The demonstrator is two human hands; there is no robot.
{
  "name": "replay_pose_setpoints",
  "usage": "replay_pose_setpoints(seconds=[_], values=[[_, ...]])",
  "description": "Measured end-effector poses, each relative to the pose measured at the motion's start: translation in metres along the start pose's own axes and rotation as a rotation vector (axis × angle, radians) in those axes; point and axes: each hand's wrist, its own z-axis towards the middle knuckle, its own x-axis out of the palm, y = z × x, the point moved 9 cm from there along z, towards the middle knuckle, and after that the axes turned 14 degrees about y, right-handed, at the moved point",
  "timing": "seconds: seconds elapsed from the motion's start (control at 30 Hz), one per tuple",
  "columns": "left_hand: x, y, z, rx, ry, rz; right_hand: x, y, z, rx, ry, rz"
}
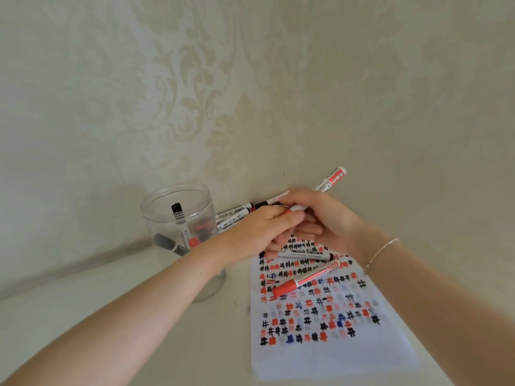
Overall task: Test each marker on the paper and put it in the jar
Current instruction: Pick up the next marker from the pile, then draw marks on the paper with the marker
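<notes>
Lowest in the frame, the paper point(328, 355) lies on the white bench point(83, 302), covered with red, black and blue hash marks. A red-capped marker point(305, 280) rests on it at centre. Just above, the right hand point(328, 221) grasps a red marker point(330, 179) by its barrel while the left hand point(262, 229) pinches its cap end. To their left stands the clear jar point(178, 218), holding several markers. More markers point(234, 214) lie against the wall behind.
</notes>
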Motion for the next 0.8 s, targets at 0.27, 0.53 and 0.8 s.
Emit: replay_pose_setpoints(seconds=[0.27, 0.53, 0.8], values=[[0.028, 0.006, 0.008, -0.084, 0.29, -0.308, -0.004, -0.007, -0.018, -0.091, -0.051, -0.039], [0.034, 0.071, -0.006, -0.274, 0.323, -0.317, -0.083, 0.002, -0.076, -0.205, -0.389, 0.078], [0.065, 0.051, 0.029, -0.151, 0.029, 0.756, -0.06, -0.052, -0.124, 0.062, -0.593, -0.18]])
